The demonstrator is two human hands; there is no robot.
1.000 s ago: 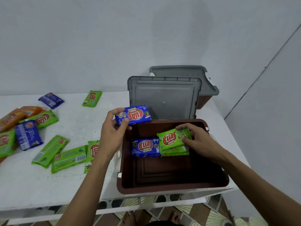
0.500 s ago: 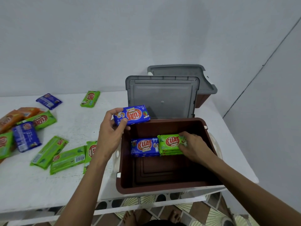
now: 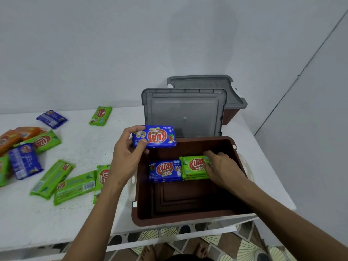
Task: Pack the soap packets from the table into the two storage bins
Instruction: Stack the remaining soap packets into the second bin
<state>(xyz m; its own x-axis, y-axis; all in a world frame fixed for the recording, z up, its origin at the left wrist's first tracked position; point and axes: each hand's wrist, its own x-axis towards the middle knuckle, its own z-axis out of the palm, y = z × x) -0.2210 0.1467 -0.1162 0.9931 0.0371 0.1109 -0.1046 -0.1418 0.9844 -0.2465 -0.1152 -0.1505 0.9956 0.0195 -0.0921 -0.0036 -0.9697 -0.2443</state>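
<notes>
- The left hand (image 3: 126,157) grips a blue soap packet (image 3: 154,136) by its left end. The fingers (image 3: 131,129) curl over the far edge and the thumb presses the printed face.
- That packet is in the air, over the far-left corner of the brown bin (image 3: 180,219).
- The right hand (image 3: 224,168) reaches inside the bin. Its bent fingers (image 3: 208,166) lie across the right end of a green stack (image 3: 194,167), with the thumb at the stack's far edge.
- The green stack rests on the bin floor, touching a second blue packet (image 3: 164,171) on its left.
- A grey lid (image 3: 184,112) stands upright behind the bin, and a second bin (image 3: 231,113) sits further back.
- Loose packets (image 3: 52,178) in green, blue and orange lie on the desk (image 3: 84,144) to the left.
</notes>
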